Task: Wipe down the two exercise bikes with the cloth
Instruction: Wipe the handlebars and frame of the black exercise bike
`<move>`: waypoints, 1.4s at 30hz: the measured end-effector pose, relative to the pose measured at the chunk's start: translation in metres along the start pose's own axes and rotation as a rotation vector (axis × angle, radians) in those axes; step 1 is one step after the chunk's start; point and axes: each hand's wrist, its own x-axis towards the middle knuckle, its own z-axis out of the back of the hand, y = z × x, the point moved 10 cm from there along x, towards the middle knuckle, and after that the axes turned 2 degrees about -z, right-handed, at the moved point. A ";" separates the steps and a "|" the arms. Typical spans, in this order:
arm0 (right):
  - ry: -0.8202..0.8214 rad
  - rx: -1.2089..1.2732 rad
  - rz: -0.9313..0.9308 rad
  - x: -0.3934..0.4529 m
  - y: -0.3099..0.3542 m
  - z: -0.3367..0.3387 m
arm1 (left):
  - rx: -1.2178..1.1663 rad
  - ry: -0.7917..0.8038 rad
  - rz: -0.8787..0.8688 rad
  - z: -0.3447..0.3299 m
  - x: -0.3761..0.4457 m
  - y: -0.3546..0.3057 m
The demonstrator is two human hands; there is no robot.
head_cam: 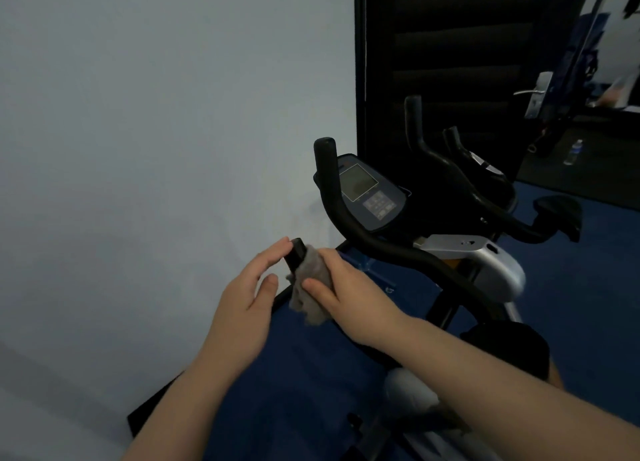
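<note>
Right hand (pixel 341 287) fingers wrapping grey cloth (pixel 310 284) round bike (pixel 433 239) handlebar end (pixel 296 252), left hand (pixel 249 294) fingers relaxed, fingertips touching the end, console (pixel 367 190) behind

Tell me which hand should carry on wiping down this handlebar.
Right, probably. The right hand already grips the cloth, wrapped round the handlebar just below its end. The left hand holds no cloth; its fingers only touch the tip, so it suits steadying.
</note>
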 end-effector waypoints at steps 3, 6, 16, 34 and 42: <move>0.121 -0.065 -0.030 0.016 0.006 0.002 | 0.005 -0.037 -0.029 -0.005 -0.005 -0.003; 0.173 0.000 -0.032 0.016 0.008 0.000 | 0.105 -0.057 -0.106 -0.011 -0.009 -0.013; 0.622 -0.646 0.063 -0.071 -0.057 0.018 | 0.410 0.106 -0.241 -0.096 -0.029 -0.023; 0.720 -0.734 0.140 -0.073 -0.070 0.045 | 0.628 -0.020 -0.283 -0.102 -0.034 -0.015; 0.640 -0.658 0.228 -0.073 -0.064 0.036 | 0.673 -0.027 -0.271 -0.105 -0.034 -0.010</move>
